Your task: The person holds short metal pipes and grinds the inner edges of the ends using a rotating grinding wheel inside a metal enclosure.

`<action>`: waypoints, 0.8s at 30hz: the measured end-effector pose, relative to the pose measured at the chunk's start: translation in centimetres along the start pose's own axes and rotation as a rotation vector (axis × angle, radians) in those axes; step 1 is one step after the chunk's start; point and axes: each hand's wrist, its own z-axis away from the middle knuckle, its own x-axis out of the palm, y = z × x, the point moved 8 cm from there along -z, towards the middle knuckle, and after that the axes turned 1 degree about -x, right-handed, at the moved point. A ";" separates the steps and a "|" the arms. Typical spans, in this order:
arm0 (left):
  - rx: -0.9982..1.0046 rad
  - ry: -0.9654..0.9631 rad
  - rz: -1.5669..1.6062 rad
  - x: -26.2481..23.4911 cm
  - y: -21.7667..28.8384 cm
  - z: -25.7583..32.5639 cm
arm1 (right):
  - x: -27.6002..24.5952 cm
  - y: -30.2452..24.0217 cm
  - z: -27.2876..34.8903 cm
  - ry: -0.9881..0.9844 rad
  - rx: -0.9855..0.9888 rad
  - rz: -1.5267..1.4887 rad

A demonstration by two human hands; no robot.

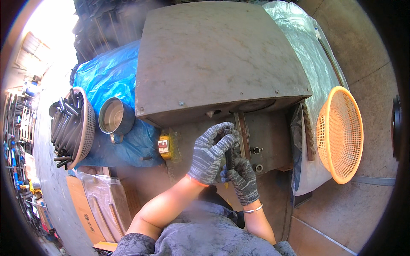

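Observation:
Both of my hands wear grey striped knit gloves and meet in front of the metal machine housing [222,59]. Between them a short black tube [230,158] stands roughly upright. My left hand [207,155] is closed around its upper part, with the open tube end showing above the fingers. Lower down, my right hand [243,181] grips the same tube near its bottom end. Just beyond the hands, a narrow metal bar [244,136] runs out from under the housing, with small round metal fittings [256,150] beside it.
At left, a pale mesh basket [89,132] full of black tubes [68,128] stands beside a metal mug [116,117] on blue plastic sheeting [106,68]. A yellow packet [171,147] lies near the housing. An orange mesh basket [341,136] is at right. Cardboard [81,205] leans lower left.

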 end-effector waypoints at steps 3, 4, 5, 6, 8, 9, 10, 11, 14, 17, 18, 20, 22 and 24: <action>-0.002 0.010 0.010 0.0 0.1 0.0 | 0.0 0.5 -0.1 -0.004 -0.015 -0.004; 0.001 0.008 0.012 -0.1 0.0 -0.1 | -0.1 0.7 -0.1 -0.006 -0.018 -0.015; 0.005 0.006 0.014 -0.1 -0.1 -0.1 | -0.1 0.9 -0.1 -0.011 -0.009 -0.016; 0.008 0.007 0.008 -0.1 -0.1 -0.1 | -0.1 1.0 -0.1 -0.016 -0.001 -0.019; 0.013 0.008 -0.005 0.0 -0.1 0.0 | -0.1 1.3 0.0 -0.027 0.023 -0.042; 0.009 0.011 -0.001 0.0 -0.1 0.0 | 0.0 1.4 0.0 -0.034 0.038 -0.059; 0.005 0.014 0.004 -0.1 -0.2 0.0 | 0.2 1.6 0.1 -0.042 0.053 -0.077; 0.001 0.017 0.008 -0.1 -0.2 0.0 | 0.4 1.4 0.2 -0.045 0.056 -0.091; -0.008 0.014 0.009 -0.1 -0.1 0.3 | 0.9 1.1 0.4 -0.064 0.061 -0.106; 0.007 0.013 -0.013 -0.2 0.0 0.4 | 0.9 1.2 0.5 -0.096 0.054 -0.065; 0.004 0.016 -0.012 -0.3 0.0 0.5 | 0.9 1.2 0.5 -0.101 0.053 -0.051; -0.003 0.021 -0.011 -0.4 -0.1 0.5 | 1.1 1.0 0.6 -0.108 0.067 -0.045; -0.013 0.012 -0.007 -0.3 -0.3 0.7 | 1.6 0.9 0.8 -0.113 0.101 -0.062; -0.045 -0.014 -0.002 -0.2 -0.8 1.0 | 0.9 1.0 0.9 -0.064 0.009 0.070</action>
